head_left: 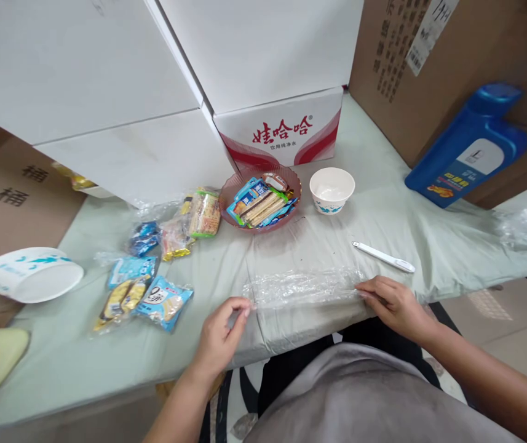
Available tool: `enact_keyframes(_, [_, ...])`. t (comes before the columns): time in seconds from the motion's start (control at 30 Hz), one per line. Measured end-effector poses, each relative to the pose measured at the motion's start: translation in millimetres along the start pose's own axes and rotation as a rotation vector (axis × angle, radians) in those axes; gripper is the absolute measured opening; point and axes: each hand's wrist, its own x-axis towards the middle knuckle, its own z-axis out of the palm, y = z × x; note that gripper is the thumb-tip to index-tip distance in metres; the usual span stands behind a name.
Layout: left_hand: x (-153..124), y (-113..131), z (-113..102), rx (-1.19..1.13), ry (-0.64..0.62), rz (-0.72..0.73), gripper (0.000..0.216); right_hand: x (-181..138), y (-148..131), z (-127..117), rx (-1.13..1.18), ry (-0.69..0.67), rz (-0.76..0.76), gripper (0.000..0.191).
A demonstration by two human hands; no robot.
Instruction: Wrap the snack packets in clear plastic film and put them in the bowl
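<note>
Head view: a clear plastic film (302, 288) lies along the front edge of the worktop (304, 246), its long axis running left to right, nearly parallel to that edge. It stretches between the two hands, neither clearly nearer: the fingers of the left hand (221, 335) pinch its left end, and those of the right hand (395, 307) pinch its right end, thumb against forefinger. A white cutter (383, 256) lies just beyond the right hand, towards the worktop's back edge, touching neither hand nor film. The film's see-through, crinkled surface makes its outline and any folds hard to make out; the fingertips partly cover its ends. A yellow container (0, 363) is cut off at the worktop's left end.
</note>
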Motion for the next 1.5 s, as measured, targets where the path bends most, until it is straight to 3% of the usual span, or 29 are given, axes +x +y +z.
enact_keyframes(0.1, [13.9, -2.4, 8.5, 0.009, 0.109, -0.172, 0.02, 1.8, 4.7, 6.9, -0.118, 0.054, 0.105, 0.025])
enact_keyframes(0.2, [25.6, -6.1, 19.3, 0.132, 0.151, -0.204, 0.024, 4.3, 9.2, 13.7, -0.222, 0.06, 0.174, 0.031])
enact_keyframes(0.33, [30.9, -10.7, 26.2, 0.361, 0.174, -0.154, 0.025, 7.3, 10.5, 14.2, -0.358, 0.076, 0.143, 0.033])
enact_keyframes(0.4, [29.2, -7.0, 24.6, 0.459, 0.265, -0.113, 0.027, 7.9, 6.4, 9.6, -0.401, 0.141, 0.096, 0.031])
enact_keyframes(0.47, [25.5, 3.6, 22.9, 0.523, 0.416, -0.016, 0.027, 8.6, -1.4, 5.7, -0.395, 0.21, 0.016, 0.03])
enact_keyframes(0.53, [21.0, 18.9, 25.9, 0.503, 0.449, 0.154, 0.025, 10.3, -11.1, 7.1, -0.352, 0.184, -0.113, 0.033])
enact_keyframes(0.57, [18.9, 26.6, 30.1, 0.475, 0.377, 0.244, 0.029, 11.7, -15.5, 10.9, -0.338, 0.115, -0.187, 0.038])
enact_keyframes(0.63, [16.1, 38.2, 43.8, 0.448, 0.114, 0.362, 0.046, 15.0, -21.7, 23.9, -0.348, -0.064, -0.305, 0.053])
enact_keyframes(0.7, [15.6, 41.8, 60.0, 0.508, -0.086, 0.36, 0.068, 17.9, -23.4, 39.3, -0.397, -0.199, -0.332, 0.076])
enact_keyframes(0.8, [17.2, 36.8, 75.3, 0.586, -0.195, 0.293, 0.078, 18.5, -20.3, 51.4, -0.443, -0.286, -0.271, 0.089])
enact_keyframes(0.87, [16.8, 34.5, 76.1, 0.599, -0.201, 0.28, 0.076, 15.0, -15.8, 46.9, -0.444, -0.313, -0.232, 0.087])
enact_keyframes(0.97, [11.5, 41.0, 71.1, 0.586, -0.104, 0.283, 0.064, 3.6, -4.7, 27.4, -0.452, -0.269, -0.174, 0.081])
enact_keyframes(1.1, [3.1, 59.9, 72.4, 0.423, -0.035, 0.274, 0.041, -17.1, 9.8, 0.3, -0.385, -0.194, -0.176, 0.048])
enact_keyframes(1.17, [3.1, 67.8, 77.4, 0.341, -0.105, 0.287, 0.039, -24.2, 8.8, -9.2, -0.32, -0.169, -0.219, 0.032])
enact_keyframes(1.33, [12.6, 76.6, 83.6, 0.217, -0.413, 0.42, 0.05, -16.7, -22.2, -27.6, -0.11, -0.107, -0.325, 0.021])
enact_keyframes(1.43, [17.7, 73.9, 79.9, 0.096, -0.601, 0.503, 0.054, 4.7, -40.7, -34.2, 0.144, -0.177, -0.326, 0.022])
enact_keyframes(1.5, [19.0, 68.7, 78.1, -0.004, -0.632, 0.51, 0.064, 24.8, -44.7, -32.8, 0.255, -0.241, -0.278, 0.021])
